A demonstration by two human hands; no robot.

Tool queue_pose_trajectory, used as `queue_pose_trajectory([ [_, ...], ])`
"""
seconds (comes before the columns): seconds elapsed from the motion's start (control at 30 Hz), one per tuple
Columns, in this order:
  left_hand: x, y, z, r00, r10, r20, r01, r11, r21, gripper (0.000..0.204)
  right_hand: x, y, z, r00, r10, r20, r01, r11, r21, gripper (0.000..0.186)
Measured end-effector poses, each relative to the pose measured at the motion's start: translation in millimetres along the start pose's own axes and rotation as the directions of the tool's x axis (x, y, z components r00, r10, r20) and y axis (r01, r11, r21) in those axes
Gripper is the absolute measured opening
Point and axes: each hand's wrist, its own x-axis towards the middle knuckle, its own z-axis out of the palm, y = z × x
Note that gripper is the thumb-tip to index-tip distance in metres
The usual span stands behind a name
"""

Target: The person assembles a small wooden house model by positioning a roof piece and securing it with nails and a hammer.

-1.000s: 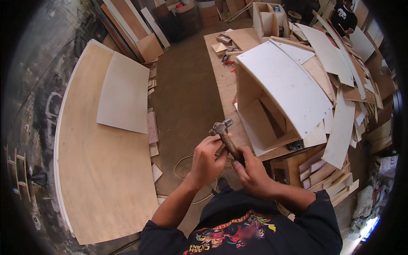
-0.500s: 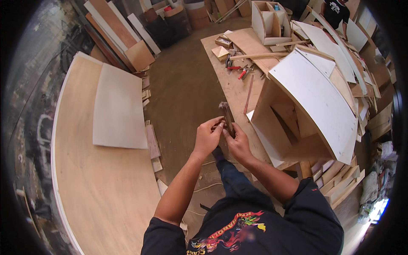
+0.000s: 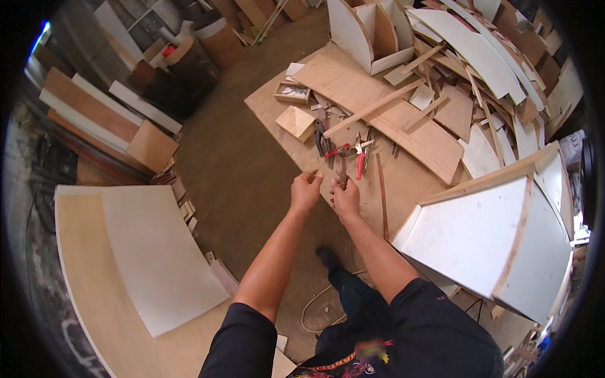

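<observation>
My right hand (image 3: 345, 196) is wrapped around the dark handle of what looks like a hammer (image 3: 342, 169), held upright over the table's near edge. Just to its left, my left hand (image 3: 305, 191) is closed with thumb and fingertips together; whatever they pinch is too small to make out. Beyond the hands, on the plywood-topped table (image 3: 403, 211), lie black-handled pincers (image 3: 320, 140) and red-handled pliers (image 3: 361, 156). A wooden block (image 3: 296, 123) and a small open box (image 3: 293, 92) with little pieces inside sit near the table's left edge.
A curved white cabinet piece (image 3: 472, 236) stands at right, a compartmented one (image 3: 372, 38) at the back. Offcuts and strips (image 3: 441, 104) cover the far right. A curved panel (image 3: 157, 252) lies at left, with boards (image 3: 94, 120) leaning behind. A cable (image 3: 309, 309) loops on the floor.
My view has turned toward the table. Both hands have reached forward and moved apart; the left no longer touches the hammer, which stays in the right.
</observation>
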Motion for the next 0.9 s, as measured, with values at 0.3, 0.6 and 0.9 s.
queue_pose_trajectory([
  [0.3,139,24,47,0.999,0.002,-0.038,0.012,0.932,0.362,0.074,45,25,23,0.982,-0.079,-0.169,0.041,0.975,-0.219,0.037],
  [0.6,137,4,23,0.932,-0.239,0.272,0.254,0.967,-0.018,0.043,38,21,6,0.969,-0.181,-0.165,0.151,0.972,-0.179,0.033],
  [0.9,59,-12,32,0.902,-0.170,0.397,0.342,0.842,-0.417,0.051,17,-10,-10,0.959,-0.109,-0.262,0.051,0.974,-0.219,0.034],
])
